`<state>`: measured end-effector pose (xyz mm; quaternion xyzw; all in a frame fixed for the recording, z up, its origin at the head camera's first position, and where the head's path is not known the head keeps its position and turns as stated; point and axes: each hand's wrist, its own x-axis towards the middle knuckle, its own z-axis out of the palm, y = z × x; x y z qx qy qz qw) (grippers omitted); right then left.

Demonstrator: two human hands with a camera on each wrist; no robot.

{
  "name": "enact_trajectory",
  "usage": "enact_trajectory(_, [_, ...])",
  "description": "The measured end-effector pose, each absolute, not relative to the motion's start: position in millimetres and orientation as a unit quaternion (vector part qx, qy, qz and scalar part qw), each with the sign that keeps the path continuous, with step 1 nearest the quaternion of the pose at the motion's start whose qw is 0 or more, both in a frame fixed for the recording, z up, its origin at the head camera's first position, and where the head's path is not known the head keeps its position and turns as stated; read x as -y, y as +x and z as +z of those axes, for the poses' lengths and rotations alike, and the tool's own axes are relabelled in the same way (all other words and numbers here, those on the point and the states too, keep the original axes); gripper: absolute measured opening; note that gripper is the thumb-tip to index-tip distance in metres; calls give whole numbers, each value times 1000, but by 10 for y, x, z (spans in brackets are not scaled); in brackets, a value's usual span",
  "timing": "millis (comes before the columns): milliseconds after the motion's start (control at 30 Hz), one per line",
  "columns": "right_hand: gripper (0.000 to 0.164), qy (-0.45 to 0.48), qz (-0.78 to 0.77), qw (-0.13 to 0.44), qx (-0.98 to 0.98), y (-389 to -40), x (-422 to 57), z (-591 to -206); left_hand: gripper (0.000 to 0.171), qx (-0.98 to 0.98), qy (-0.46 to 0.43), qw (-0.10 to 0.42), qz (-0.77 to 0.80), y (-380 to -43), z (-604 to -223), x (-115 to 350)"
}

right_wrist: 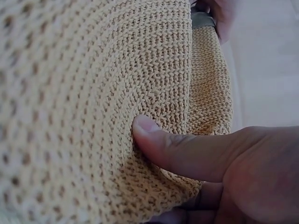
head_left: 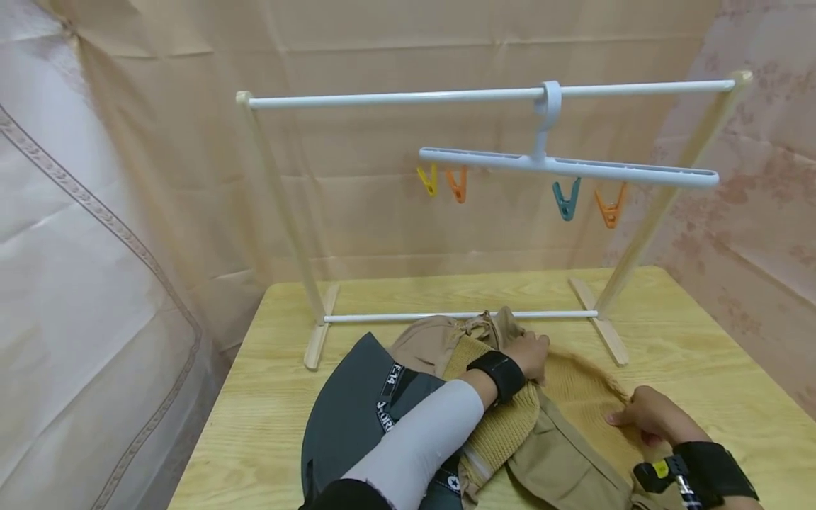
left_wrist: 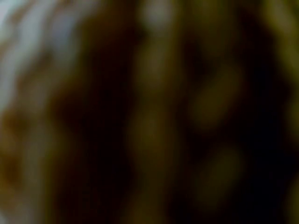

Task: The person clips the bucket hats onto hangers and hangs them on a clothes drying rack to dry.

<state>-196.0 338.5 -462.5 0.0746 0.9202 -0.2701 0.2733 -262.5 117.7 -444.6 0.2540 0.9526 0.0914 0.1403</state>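
A mustard knitted cloth with tan woven fabric attached or lying against it is spread between my hands on the table. My left hand grips the gathered far part of the cloth, its fingertips hidden by the fabric. At the near right edge, my right hand pinches the knit; in the right wrist view, the thumb presses on top and the fingers go underneath. Ribbed knit fills much of that view, and part of my left hand shows at its far end. The left wrist view is too dark and blurred to read.
A dark grey hat-like piece with a lettered black strap lies under my left forearm. Behind stands a drying rack; a pale blue hanger with several coloured clips hangs from its top bar. Bare wooden tabletop shows at left.
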Motion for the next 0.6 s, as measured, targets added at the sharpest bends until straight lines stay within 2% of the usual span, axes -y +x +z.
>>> enact_trajectory(600, [31,77,-261,267,-924,-1947,-3351,-4585,63,-955,250,136,90,-2622,-4444,-1204])
